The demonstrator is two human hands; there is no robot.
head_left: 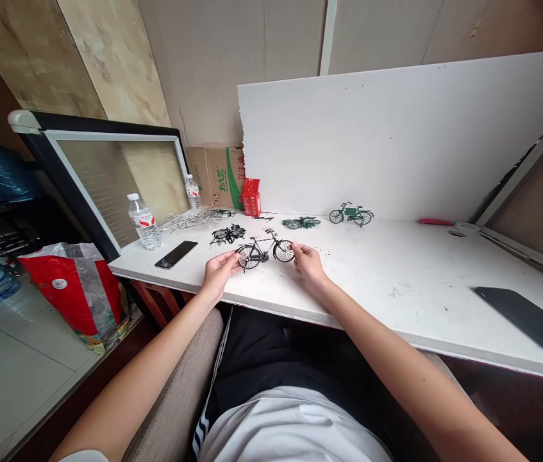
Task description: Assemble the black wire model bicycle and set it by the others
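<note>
A black model bicycle [265,249] stands between my two hands near the front of the white table. My left hand [220,273] pinches it at the rear wheel, on the left. At the other end, my right hand [308,262] has its thumb and fingers closed on the front wheel's edge. Just behind it lies a cluster of black model parts [227,234]. Farther back are a pile of green model parts [301,222] and an upright green model bicycle [352,214].
To the left are a dark phone [175,255], a water bottle [144,222] and a second bottle [193,192]. Clear plastic frames [184,221] lie near a red box [252,197] and a cardboard carton [213,173]. A black flat case [528,317] lies right, a red tool [435,222] behind.
</note>
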